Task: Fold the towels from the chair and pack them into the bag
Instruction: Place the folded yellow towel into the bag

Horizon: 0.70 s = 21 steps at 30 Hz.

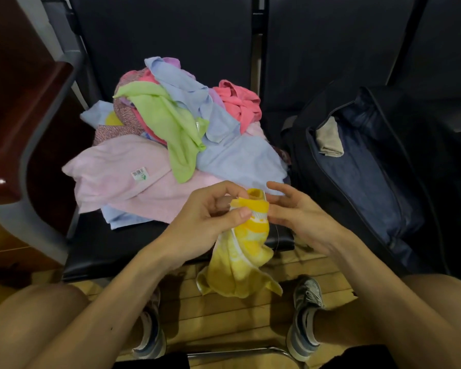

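Note:
A small yellow towel [244, 251] hangs bunched in front of the black chair seat [112, 246]. My left hand [210, 211] pinches its top edge between thumb and fingers. My right hand [296, 214] touches the same top edge from the right, fingers partly spread. On the seat lies a pile of towels [176, 134]: pink, light blue, green, coral and patterned ones. An open dark blue bag [370, 169] sits on the neighbouring seat to the right, with one folded beige towel [329, 141] inside at its far end.
A dark wooden armrest or desk edge [24, 115] stands at the left. Below are the wooden floor [224, 315], my knees and my shoes. Chair backs rise behind the pile and the bag.

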### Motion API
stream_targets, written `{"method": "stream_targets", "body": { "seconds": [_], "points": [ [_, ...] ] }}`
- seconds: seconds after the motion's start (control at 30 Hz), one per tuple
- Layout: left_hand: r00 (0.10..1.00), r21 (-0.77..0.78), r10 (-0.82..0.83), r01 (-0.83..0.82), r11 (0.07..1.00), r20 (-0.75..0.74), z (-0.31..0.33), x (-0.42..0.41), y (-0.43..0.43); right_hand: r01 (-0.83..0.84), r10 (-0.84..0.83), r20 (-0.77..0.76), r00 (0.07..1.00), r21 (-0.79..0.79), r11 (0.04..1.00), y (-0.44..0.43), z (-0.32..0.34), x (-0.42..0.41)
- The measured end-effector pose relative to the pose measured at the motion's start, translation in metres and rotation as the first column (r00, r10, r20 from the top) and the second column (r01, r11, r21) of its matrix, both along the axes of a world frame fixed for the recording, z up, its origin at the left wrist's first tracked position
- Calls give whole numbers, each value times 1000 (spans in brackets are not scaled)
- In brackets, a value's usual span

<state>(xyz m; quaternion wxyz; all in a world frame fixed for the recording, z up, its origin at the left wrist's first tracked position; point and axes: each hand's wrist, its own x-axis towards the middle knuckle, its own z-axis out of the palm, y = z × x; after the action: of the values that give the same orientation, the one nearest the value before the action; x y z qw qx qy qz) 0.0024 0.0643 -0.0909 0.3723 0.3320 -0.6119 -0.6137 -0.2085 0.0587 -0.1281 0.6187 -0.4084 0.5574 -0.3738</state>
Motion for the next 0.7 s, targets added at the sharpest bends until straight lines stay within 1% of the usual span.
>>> {"method": "stream_targets", "body": {
  "seconds": [0.07, 0.1, 0.17, 0.2, 0.23, 0.3, 0.33, 0.4, 0.43, 0.5, 0.57, 0.6, 0.7],
  "points": [
    [995, 26, -88, 90, 996, -56, 7, 8, 0, -167, 154, 191, 970, 57, 984, 1, -7, -4],
    [989, 35, -123, 126, 991, -77, 11, 14, 0, -272, 249, 251, 935, 61, 960, 2, -10, -4],
    [978, 56, -186, 192, 980, -99, 17, 23, -1, -437, 406, 290, 867, 48, 898, 8, -13, 0],
    [972, 67, -216, 223, 973, -95, 18, 28, -3, -472, 444, 292, 847, 30, 881, 11, -13, 2],
    [966, 77, -248, 253, 964, -77, 19, 33, -4, -469, 447, 292, 846, 9, 883, 13, -8, 4],
    [967, 80, -253, 254, 964, -15, 23, 42, -6, -373, 383, 261, 886, -87, 924, 16, 12, 3],
    [979, 80, -202, 201, 976, 6, 23, 47, -8, -311, 345, 257, 903, -163, 936, 18, 28, 0],
    [1000, 94, -17, 17, 995, -2, 21, 52, -13, -220, 303, 281, 911, -292, 931, 25, 60, -4],
    [997, 86, 71, -69, 994, -17, 20, 52, -15, -174, 271, 277, 922, -330, 928, 28, 72, -4],
    [976, 26, 212, -212, 977, -38, 16, 47, -16, -59, 137, 185, 973, -377, 924, 31, 78, 1],
    [952, -30, 300, -302, 953, -66, 15, 40, -15, 32, -2, 72, 997, -414, 909, 31, 76, 9],
    [941, -38, 326, -331, 943, -86, 16, 38, -14, 60, -38, 62, 997, -413, 909, 31, 75, 11],
    [934, -63, 341, -348, 935, -104, 18, 33, -10, 101, -58, 124, 991, -374, 922, 32, 77, 11]
  ]
}}
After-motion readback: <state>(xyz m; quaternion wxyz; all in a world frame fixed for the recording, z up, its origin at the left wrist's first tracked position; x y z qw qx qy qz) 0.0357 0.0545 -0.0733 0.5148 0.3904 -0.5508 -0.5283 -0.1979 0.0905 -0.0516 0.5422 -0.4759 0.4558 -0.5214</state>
